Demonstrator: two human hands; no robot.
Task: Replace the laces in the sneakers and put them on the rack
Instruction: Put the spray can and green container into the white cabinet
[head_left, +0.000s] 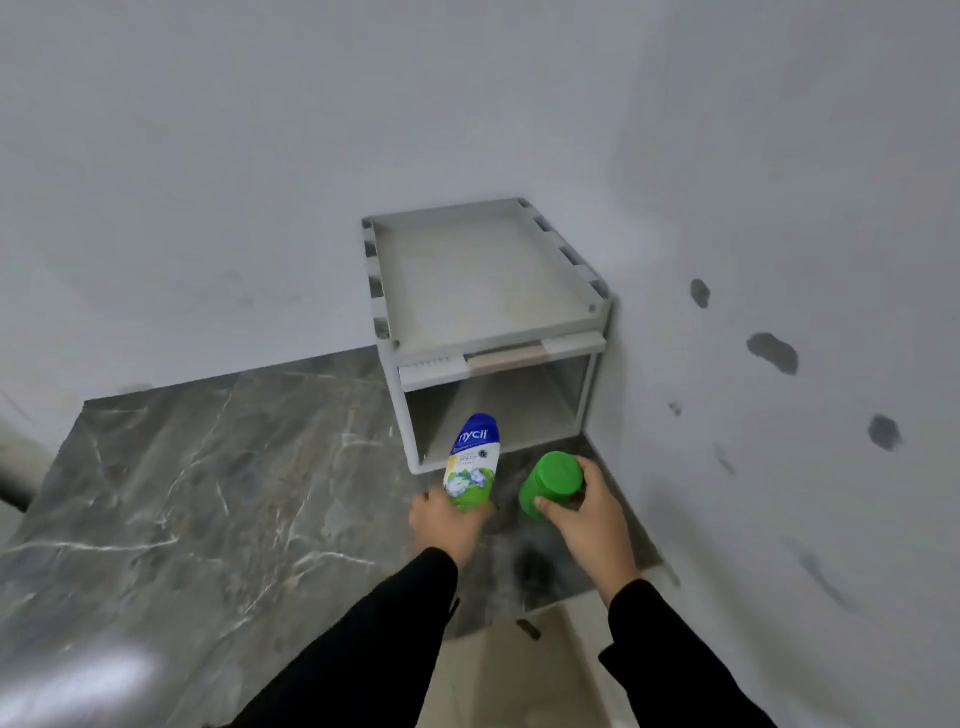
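Head view: a detour before the lacing, no sneakers in sight.
Left hand (449, 525) grips a white-and-blue plastic powder bottle (472, 462) by its base; right hand (592, 514) clasps a round green plastic cap (553, 483), or perhaps a tub. The pale grey two-shelf plastic rack (483, 280) stands in the corner just beyond. Lacing seems not begun; next, free both hands and fetch the sneakers.

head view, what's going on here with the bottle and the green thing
A person's left hand grips a Nycil bottle by its green end, and the right hand holds a green plastic container beside it. Both are just in front of a small grey two-shelf rack in the wall corner, on a grey marble surface. No sneakers or laces are in view.
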